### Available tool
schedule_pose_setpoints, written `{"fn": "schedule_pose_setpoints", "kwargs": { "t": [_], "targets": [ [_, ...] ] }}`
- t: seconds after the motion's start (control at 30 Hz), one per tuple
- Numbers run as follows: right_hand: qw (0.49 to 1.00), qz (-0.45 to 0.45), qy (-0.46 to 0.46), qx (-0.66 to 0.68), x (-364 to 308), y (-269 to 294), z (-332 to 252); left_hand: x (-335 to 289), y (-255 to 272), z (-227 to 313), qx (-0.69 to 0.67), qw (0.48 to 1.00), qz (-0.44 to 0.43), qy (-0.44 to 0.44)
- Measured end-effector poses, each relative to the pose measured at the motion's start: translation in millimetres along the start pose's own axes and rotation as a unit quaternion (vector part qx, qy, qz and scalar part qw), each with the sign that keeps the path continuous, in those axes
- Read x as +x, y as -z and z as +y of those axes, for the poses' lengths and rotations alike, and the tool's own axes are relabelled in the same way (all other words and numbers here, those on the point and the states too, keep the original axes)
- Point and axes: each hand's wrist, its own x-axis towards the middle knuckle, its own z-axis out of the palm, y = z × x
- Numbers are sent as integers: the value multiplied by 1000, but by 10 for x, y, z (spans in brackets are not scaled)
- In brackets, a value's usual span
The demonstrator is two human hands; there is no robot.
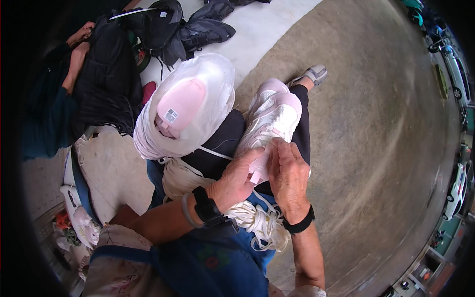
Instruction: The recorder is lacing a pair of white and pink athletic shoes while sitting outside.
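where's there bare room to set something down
Widest: the concrete floor right of the dark trouser leg, reaching toward the parked cars. Smaller: the pale patch left of the lap, below the black cloth. Crowded: the lap, where pink-and-white shoes, pale bundle and white laces crowd the left hand and right hand.

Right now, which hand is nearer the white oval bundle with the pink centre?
Left hand: it sits below and right of the bundle; the right hand is farther right.
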Motion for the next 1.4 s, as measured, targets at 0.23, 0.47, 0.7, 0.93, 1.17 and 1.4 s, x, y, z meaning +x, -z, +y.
{"fn": "schedule_pose_setpoints", "kwargs": {
  "t": [0.23, 0.47, 0.7, 0.93, 1.17, 1.4],
  "targets": [
    [996, -36, 56, -66, 16, 83, -21, -178, -716, 325, -89, 992, 73, 57],
    [977, -47, 83, -190, 190, 120, -118, -156, -564, 296, -93, 993, 10, 70],
    [985, -132, 67, -93, 328, 79, 4, -132, -519, 264, -100, 992, 15, 71],
    [979, -178, 78, -65, 391, 85, 23, -164, -516, 257, -102, 992, 19, 76],
    [975, -157, 97, -122, 342, 37, 9, -218, -530, 277, 87, 995, -43, -9],
    [976, -92, 154, -126, 350, 56, 39, -202, -497, 333, 342, 926, -78, -142]
  ]
}}
